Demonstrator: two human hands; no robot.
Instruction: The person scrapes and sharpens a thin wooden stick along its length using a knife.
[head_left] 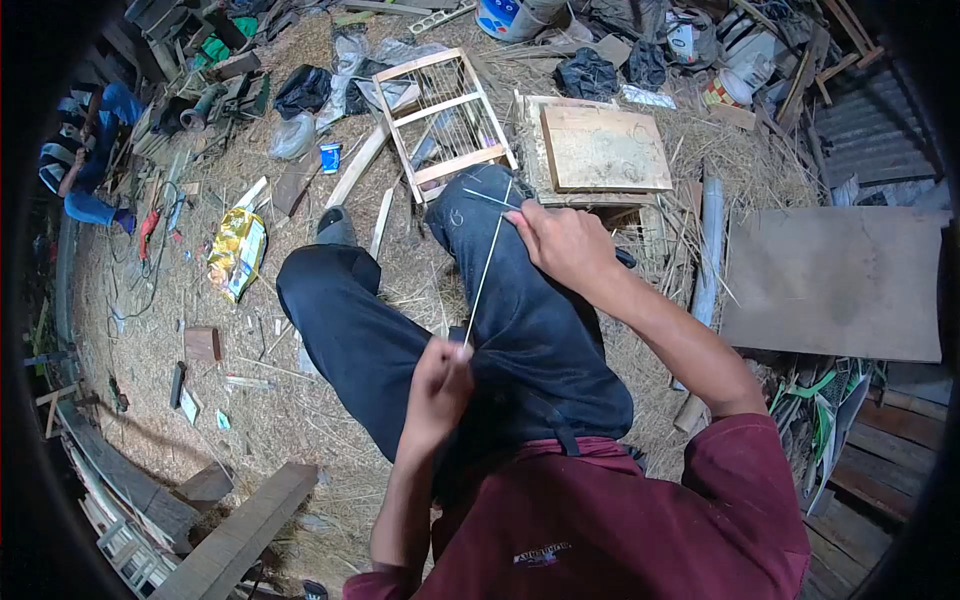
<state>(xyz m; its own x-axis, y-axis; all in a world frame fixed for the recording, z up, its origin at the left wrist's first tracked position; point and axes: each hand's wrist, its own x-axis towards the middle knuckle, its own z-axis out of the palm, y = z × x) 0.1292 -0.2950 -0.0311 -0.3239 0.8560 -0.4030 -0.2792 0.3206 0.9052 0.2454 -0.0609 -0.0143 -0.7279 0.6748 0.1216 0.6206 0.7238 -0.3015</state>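
My left hand (440, 385) is closed round the lower end of a thin pale stick (485, 275), in front of my lap. The stick slants up and slightly right over my right thigh to the knee. By the knee, the fingers of my right hand (565, 235) are closed on a second thin, light-coloured piece (482, 195) that crosses the stick near its upper end. Whether this piece is a blade or another stick I cannot tell. My right fingertips are at the crossing, and the palm side of that hand is hidden.
A wooden frame with thin bars (440, 120) leans ahead of my knees, beside a wooden box with a board on top (605, 148). Wood scraps and shavings litter the ground. A flat sheet (830, 280) lies right, a yellow bag (237, 250) left. Another person (90, 150) sits far left.
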